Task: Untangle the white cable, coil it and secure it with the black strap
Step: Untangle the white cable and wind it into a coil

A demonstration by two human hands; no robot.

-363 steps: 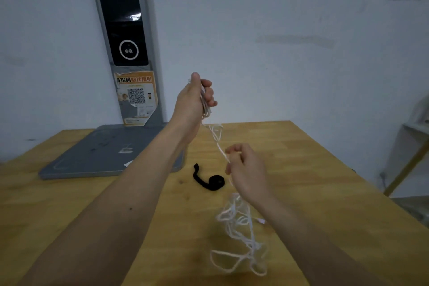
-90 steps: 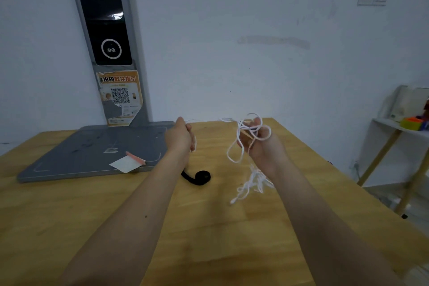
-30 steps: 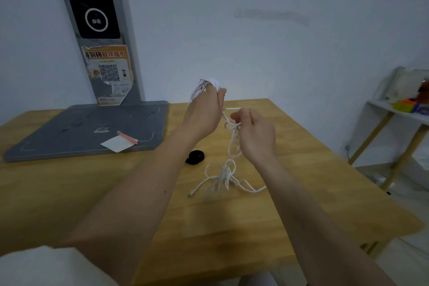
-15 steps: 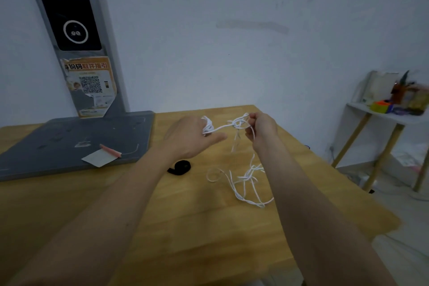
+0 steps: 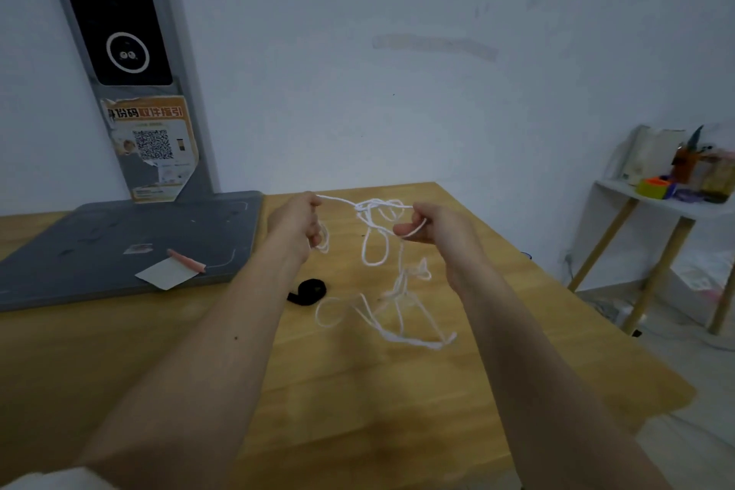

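Forearms: both bare, reaching forward from the bottom edge over the wooden table (image 5: 358, 410).
Lower cable tangle: loose loops of the white cable (image 5: 397, 314) lie on the tabletop between the two wrists, hanging down from the raised section.
Black strap (image 5: 308, 292): rolled up, lying on the table just left of the lowest cable loops and apart from both hands.
Left hand (image 5: 296, 225): raised above the table, fingers curled closed around one run of the cable; a small loop hangs below the fist.
Right hand (image 5: 431, 227): raised at the same height, well apart from the left hand; thumb and forefinger pinched on a strand of the cable.
Span between hands: a cable section runs nearly level from fist to fist, with a knot and several hanging loops at its middle.
Grey base plate (image 5: 119, 243): lies on the far left of the table, carrying a white paper slip (image 5: 169, 272) and a pink stick-shaped item (image 5: 187, 261).
Upright column (image 5: 123, 52): rises from the plate against the wall, with a dark panel and a QR-code sticker (image 5: 153, 143).
Side shelf (image 5: 660, 203): far right, holding assorted small items.
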